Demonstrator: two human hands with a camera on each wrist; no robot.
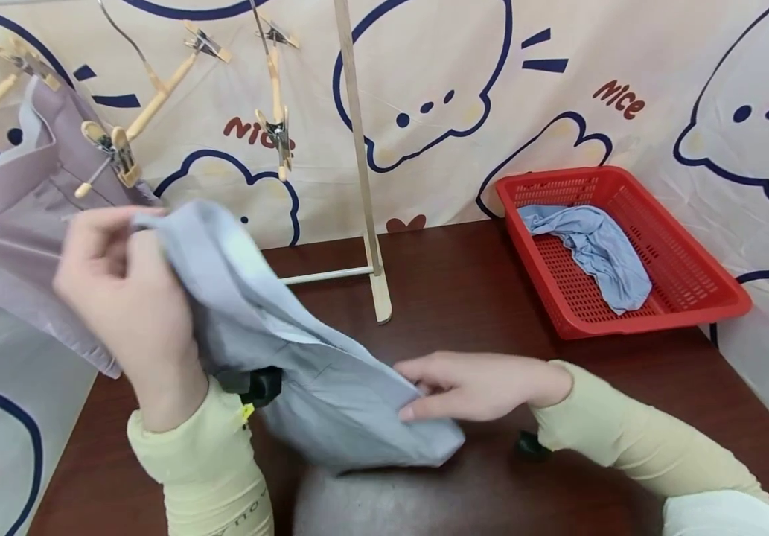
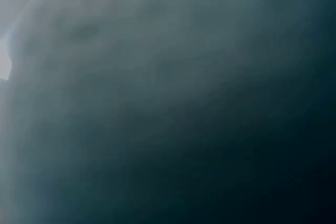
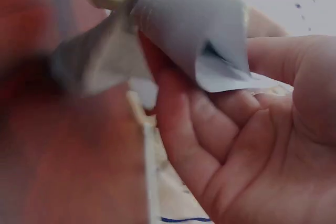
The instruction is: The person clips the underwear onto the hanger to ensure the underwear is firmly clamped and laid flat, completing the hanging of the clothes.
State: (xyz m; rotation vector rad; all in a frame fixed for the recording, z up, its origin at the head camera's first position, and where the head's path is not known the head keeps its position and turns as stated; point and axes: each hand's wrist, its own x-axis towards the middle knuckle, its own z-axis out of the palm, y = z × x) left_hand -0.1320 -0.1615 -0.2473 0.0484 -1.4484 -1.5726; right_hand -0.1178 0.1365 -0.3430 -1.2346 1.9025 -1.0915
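Observation:
A light grey garment [image 1: 317, 380] with a band along its upper edge stretches between my two hands. High on the left, my left hand [image 1: 136, 298] pinches one end of that band. The other end is held by my right hand [image 1: 471, 383], lower and to the right. In the right wrist view, the grey cloth [image 3: 194, 30] folds over between the thumb and the curled fingers of the right hand [image 3: 231, 145]. Dim, blurred cloth [image 2: 131, 77] fills nearly all of the left wrist view, so the left fingers are hidden there.
A mauve garment [image 1: 36, 201] hangs from a clip hanger at the left. Two bare wooden hangers [image 1: 173, 82] with metal clips hang beside it. The rack's upright post [image 1: 360, 149] stands on the dark table [image 1: 451, 290]. A red basket [image 1: 672, 320] holds a crumpled light blue cloth [image 1: 598, 246].

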